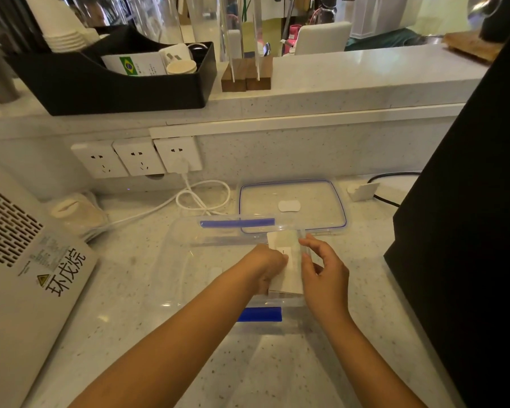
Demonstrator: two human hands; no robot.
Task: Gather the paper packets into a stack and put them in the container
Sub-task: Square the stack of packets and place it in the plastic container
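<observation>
Inside a clear plastic container [189, 260] with blue clips, on a speckled white surface [130, 334]: left hand [267, 267] curled closed around the near left edge of a stack of white paper packets [287, 260], held upright at the container's right end. Right hand [324, 270] at the stack's right side, fingers [308, 262] loosely bent and half open, tips touching the packets. Beyond, the blue-rimmed lid [315, 201] lying flat, a coiled white cable [203, 198] beside it.

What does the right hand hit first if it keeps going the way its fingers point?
Likely the stack of paper packets: the right hand points left at it, fingertips almost touching. The left hand holds the far side. Depth is unclear.
</observation>
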